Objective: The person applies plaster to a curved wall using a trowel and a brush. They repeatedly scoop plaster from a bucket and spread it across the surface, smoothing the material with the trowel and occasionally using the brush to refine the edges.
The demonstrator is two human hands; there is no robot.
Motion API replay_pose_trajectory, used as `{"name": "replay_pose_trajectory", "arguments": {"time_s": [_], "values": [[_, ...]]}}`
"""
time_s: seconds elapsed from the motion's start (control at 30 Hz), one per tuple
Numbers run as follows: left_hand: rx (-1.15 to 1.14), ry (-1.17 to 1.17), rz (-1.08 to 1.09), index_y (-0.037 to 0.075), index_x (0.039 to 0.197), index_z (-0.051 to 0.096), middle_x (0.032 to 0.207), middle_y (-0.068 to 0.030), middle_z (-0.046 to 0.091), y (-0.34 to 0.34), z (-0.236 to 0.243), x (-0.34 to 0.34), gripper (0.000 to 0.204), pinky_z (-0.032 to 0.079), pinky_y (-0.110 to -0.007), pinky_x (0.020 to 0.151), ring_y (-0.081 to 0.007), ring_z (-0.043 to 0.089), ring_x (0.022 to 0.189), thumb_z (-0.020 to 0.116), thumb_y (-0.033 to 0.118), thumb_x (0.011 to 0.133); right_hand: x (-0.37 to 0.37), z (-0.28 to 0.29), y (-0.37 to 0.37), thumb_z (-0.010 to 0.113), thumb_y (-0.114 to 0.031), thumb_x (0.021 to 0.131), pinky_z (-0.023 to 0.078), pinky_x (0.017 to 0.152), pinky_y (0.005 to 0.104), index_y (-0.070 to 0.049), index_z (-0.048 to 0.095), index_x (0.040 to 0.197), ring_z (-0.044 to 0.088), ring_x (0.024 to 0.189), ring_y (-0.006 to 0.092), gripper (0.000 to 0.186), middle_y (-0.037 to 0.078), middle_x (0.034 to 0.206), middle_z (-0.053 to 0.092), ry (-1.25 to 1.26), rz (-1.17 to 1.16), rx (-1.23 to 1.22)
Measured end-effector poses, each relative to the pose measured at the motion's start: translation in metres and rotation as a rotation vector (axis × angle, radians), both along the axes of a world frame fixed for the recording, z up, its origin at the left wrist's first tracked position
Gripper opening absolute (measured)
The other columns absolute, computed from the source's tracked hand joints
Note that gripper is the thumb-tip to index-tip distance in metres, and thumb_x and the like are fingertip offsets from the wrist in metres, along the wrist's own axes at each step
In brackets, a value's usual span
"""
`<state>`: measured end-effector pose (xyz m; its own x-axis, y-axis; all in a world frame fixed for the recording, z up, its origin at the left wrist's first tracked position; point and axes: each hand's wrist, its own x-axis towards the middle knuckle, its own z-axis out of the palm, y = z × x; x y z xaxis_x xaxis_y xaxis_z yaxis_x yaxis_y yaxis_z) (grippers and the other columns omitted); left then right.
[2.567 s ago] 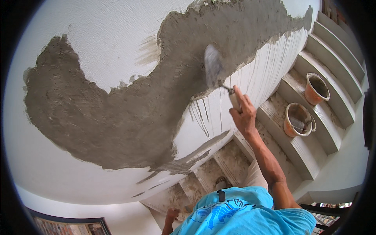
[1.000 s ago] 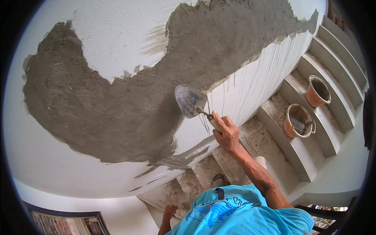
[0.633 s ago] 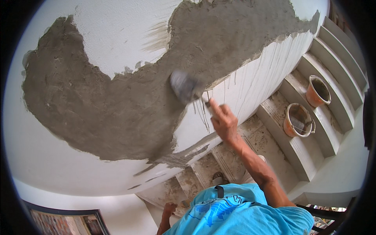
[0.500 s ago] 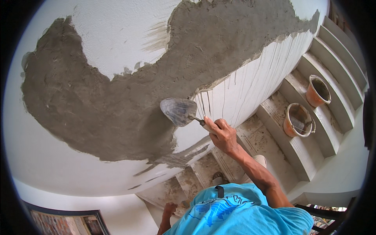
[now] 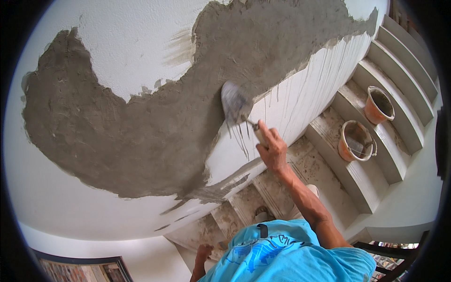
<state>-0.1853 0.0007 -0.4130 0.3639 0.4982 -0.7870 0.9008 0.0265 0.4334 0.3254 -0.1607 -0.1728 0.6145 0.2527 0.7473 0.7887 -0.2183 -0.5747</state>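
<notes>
My right hand (image 5: 274, 149) is wrapped round the handle of a trowel (image 5: 236, 102). The trowel's grey, rounded blade lies against the wall at the lower edge of a broad patch of wet grey mortar (image 5: 155, 136), slightly blurred by motion. White wall with thin dark drips shows just below the blade. Low down beside my blue shirt, my left hand (image 5: 204, 252) hangs apart from the wall, small in view with its fingers curled; whatever it may hold is hidden.
Two orange buckets (image 5: 356, 141) with whitish rims stand on the stairs to the right. Mortar-stained steps (image 5: 324, 162) run from below me up to the far right. A dark-framed picture (image 5: 87, 268) is at the lower left, and a dark railing (image 5: 399, 254) at the lower right.
My right hand and the trowel have moved up and to the right along the mortar's lower edge, and the blade has turned to point more upward. My left hand stays low.
</notes>
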Motion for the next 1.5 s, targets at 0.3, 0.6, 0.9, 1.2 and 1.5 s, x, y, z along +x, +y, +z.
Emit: {"name": "replay_pose_trajectory", "arguments": {"time_s": [0.3, 0.6, 0.9, 1.2, 1.5], "values": [[0.017, 0.043, -0.070, -0.002, 0.090, 0.073, 0.069, -0.0098, 0.063, 0.001, 0.009, 0.000, 0.027, 0.056, -0.040, 0.046, -0.0225, 0.061, 0.056, 0.072, 0.024, 0.091, 0.014, 0.068, 0.002, 0.068, 0.010, 0.070, 0.052, 0.062, 0.0359, -0.009, 0.054, 0.148, 0.057, 0.069, 0.0223, 0.082, 0.012, 0.090, 0.060, -0.093, -0.045, 0.116], [-0.009, -0.017, -0.032, -0.002, 0.094, 0.073, 0.074, -0.0115, 0.065, -0.005, 0.007, 0.001, 0.026, 0.057, -0.041, 0.048, -0.0235, 0.063, 0.061, 0.072, 0.025, 0.090, -0.019, 0.032, 0.001, 0.071, 0.008, 0.068, 0.055, 0.058, 0.0350, -0.022, 0.060, 0.145, 0.060, 0.069, 0.0187, 0.083, 0.004, 0.084, 0.054, -0.142, 0.044, -0.103], [-0.055, 0.030, 0.087, -0.002, 0.092, 0.073, 0.072, -0.0107, 0.064, 0.002, -0.059, -0.022, 0.028, 0.056, -0.041, 0.047, -0.0236, 0.063, 0.060, 0.072, 0.026, 0.090, 0.009, 0.055, 0.009, 0.074, 0.008, 0.070, 0.055, 0.065, 0.0378, -0.014, 0.055, 0.148, 0.063, 0.076, 0.0246, 0.084, 0.012, 0.095, 0.061, -0.103, -0.077, -0.014], [-0.037, 0.021, 0.044, -0.002, 0.090, 0.072, 0.070, -0.0108, 0.063, -0.002, -0.015, -0.001, 0.028, 0.055, -0.041, 0.046, -0.0236, 0.061, 0.056, 0.072, 0.026, 0.089, -0.033, -0.023, -0.012, 0.072, 0.007, 0.070, 0.054, 0.060, 0.0355, -0.019, 0.058, 0.146, 0.060, 0.073, 0.0206, 0.081, 0.006, 0.087, 0.056, -0.067, -0.044, -0.213], [-0.012, -0.052, 0.072, -0.002, 0.087, 0.071, 0.068, -0.0096, 0.062, -0.011, 0.016, 0.001, 0.027, 0.055, -0.040, 0.045, -0.0232, 0.060, 0.055, 0.071, 0.025, 0.090, -0.002, 0.044, 0.008, 0.071, 0.008, 0.072, 0.055, 0.063, 0.0363, -0.014, 0.056, 0.148, 0.063, 0.074, 0.0231, 0.081, 0.010, 0.094, 0.062, -0.062, -0.074, 0.036]]}}
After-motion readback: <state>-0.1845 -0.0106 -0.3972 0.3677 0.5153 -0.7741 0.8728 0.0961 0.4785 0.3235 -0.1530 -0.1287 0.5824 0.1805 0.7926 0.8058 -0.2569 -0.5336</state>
